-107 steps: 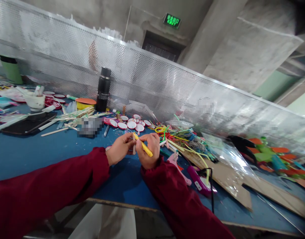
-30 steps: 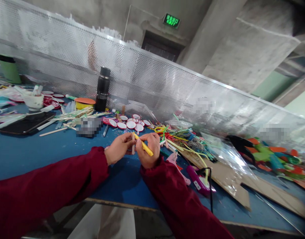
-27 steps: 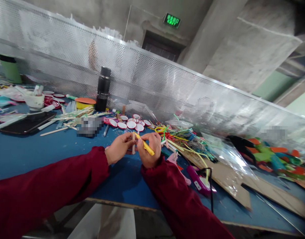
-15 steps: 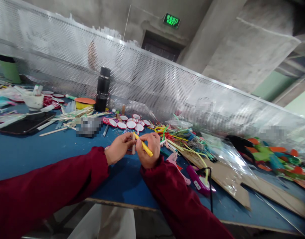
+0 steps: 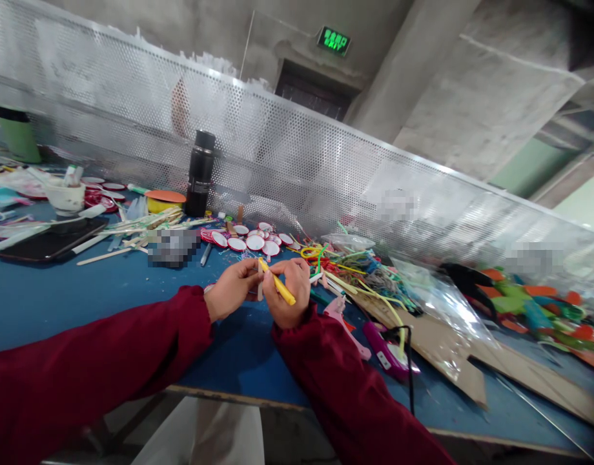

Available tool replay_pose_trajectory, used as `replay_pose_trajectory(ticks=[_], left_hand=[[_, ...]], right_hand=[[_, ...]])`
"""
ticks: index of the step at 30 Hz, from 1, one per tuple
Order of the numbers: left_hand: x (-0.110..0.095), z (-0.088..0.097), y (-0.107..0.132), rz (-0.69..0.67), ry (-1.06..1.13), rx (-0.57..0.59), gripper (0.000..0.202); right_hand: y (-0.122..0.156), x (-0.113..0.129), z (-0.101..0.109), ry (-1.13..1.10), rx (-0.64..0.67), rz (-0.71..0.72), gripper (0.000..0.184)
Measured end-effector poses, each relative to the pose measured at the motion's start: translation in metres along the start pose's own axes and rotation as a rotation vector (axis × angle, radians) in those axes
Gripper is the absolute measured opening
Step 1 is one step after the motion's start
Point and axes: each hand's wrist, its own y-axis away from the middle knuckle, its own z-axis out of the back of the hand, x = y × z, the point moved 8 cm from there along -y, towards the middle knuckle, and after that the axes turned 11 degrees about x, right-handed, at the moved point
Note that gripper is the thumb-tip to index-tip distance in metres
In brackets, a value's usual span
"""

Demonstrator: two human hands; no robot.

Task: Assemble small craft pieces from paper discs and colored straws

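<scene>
Head view, from the left: we see a green cup [image 5: 20, 139] with a black lid near the foot of a perforated metal panel [image 5: 287, 152] that runs behind the blue table [image 5: 132, 294]. Nearer us comes a white pot [image 5: 66, 199] with pens standing in it, and before it a dark, flat slab [image 5: 50, 242] like a phone. Next we find a spread of thin sticks [image 5: 101, 258], an orange disc [image 5: 165, 196] on something yellow, an upright black bottle [image 5: 200, 175] and, nearer us, a pixelated dark bundle [image 5: 174, 245] with a grey pen [image 5: 206, 254] just beside it.

Past these we reach the left hand [image 5: 230, 288], thumb and fingers pinched on a small pale stick [image 5: 260, 292] held upright above the table. Beyond it lies a cluster of red-rimmed white discs [image 5: 255, 242]. The right hand [image 5: 288, 294] is closed around a yellow pen [image 5: 281, 286], slanted so its upper end meets the stick's top in our view; we cannot tell whether they touch.

Further right we see tangled cords [image 5: 369, 271], a pink tool [image 5: 344, 323], a purple device [image 5: 387, 354] with a black cable, cardboard [image 5: 464, 381] partly under clear plastic, and finally a heap of orange and green pieces [image 5: 534, 298].
</scene>
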Motion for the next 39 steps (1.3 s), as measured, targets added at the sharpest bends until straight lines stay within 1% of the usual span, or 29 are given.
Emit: replay_pose_trajectory(ticks=[13,18,32,39], left_hand=[[-0.0009,0.0003,0.0001,0.001,0.022,-0.013,0.025],[-0.0011,0.0002,0.0001,0.002,-0.002,-0.011,0.024],[0.0012,-0.0008,-0.0005,0.016,0.002,0.006,0.029],[0.0026,-0.0009,-0.0012,0.007,0.000,0.023,0.026]], right_hand=[[0.0005,-0.0012,0.0007,0.013,-0.007,-0.003,0.004],[0.0010,-0.0009,0.0003,0.018,-0.012,0.004,0.004],[0.0001,-0.0026,-0.0008,0.005,0.008,-0.002,0.004],[0.0004,-0.0028,-0.0013,0.008,0.008,-0.001,0.004]])
